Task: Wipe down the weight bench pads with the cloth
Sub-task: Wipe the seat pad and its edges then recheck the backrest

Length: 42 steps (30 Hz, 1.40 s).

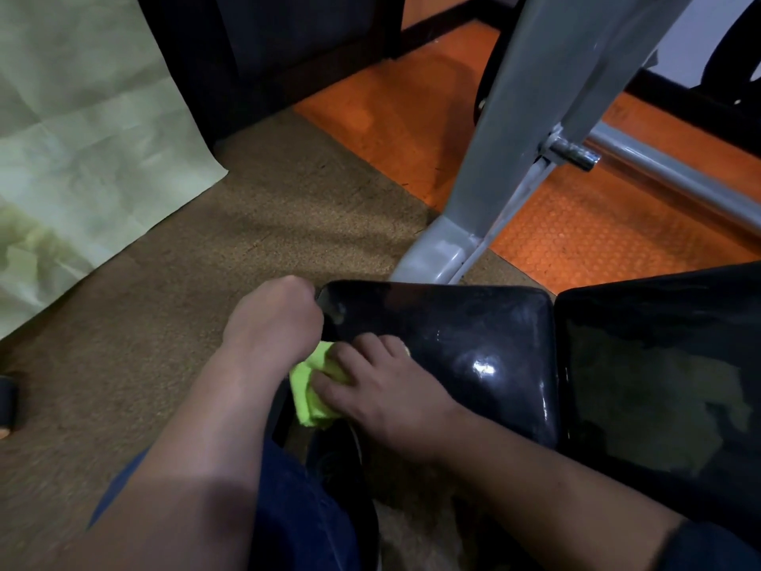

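Right hand flat, fingers spread, pressing green cloth onto near-left edge of small black pad. Left hand curled over same pad's left corner, apparently steadying it; grip itself hidden. Pad surface glossy, smeared in patches. Larger pad just right, streaky, cloth not on it. Judgement: wiping under way on small pad; larger pad likely left. Grey frame leg behind.

Black bench pad carries green cloth at left edge.
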{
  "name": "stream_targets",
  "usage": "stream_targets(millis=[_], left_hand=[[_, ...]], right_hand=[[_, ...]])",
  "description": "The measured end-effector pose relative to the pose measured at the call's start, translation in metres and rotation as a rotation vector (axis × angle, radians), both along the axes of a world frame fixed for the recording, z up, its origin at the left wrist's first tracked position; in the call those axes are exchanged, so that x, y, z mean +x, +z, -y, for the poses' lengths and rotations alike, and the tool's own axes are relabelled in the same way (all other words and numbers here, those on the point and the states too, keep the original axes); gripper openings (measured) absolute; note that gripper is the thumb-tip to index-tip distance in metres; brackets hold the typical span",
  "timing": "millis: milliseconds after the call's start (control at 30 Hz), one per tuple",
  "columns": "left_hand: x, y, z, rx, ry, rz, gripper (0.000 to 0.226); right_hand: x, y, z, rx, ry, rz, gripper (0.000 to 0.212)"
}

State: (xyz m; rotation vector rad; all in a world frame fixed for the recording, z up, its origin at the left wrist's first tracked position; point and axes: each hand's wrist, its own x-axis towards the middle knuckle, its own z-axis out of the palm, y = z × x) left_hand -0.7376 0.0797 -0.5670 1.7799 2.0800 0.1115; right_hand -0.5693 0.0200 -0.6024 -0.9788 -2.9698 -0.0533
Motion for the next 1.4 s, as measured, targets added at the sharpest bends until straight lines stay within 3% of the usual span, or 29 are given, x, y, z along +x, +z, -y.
stream_targets(millis=[133,300,433,600,733,900,1067,1233,1400], left_hand=[[0.001,0.002,-0.002,-0.016,0.024,0.001,0.023],[0.002,0.005,0.0,0.001,0.025,-0.017,0.024],[0.002,0.008,-0.001,-0.013,0.051,0.003,0.027],[0.004,0.015,0.002,-0.017,0.049,-0.021,0.022],[0.005,0.015,0.002,0.007,0.053,-0.036,0.021],[0.006,0.017,0.003,0.0,0.058,-0.044,0.028],[0.012,0.015,-0.001,0.048,0.042,-0.067,0.026],[0.011,0.012,-0.002,0.111,0.018,-0.075,0.025],[0.014,0.011,-0.003,0.101,-0.001,-0.066,0.022]], right_hand=[[-0.013,0.002,-0.017,-0.007,-0.17,-0.078,0.043],[-0.013,0.0,-0.014,-0.015,0.012,-0.029,0.044],[-0.028,0.005,-0.034,-0.03,-0.23,-0.057,0.043],[-0.021,0.002,-0.035,-0.039,-0.109,-0.049,0.049],[-0.028,0.011,-0.061,-0.048,-0.325,-0.067,0.044],[-0.019,0.006,-0.07,-0.077,-0.226,-0.065,0.043],[-0.035,0.013,-0.096,-0.108,-0.417,-0.098,0.037],[-0.025,0.003,-0.09,-0.151,-0.313,-0.126,0.037],[-0.022,0.011,-0.112,-0.211,-0.431,-0.117,0.034]])
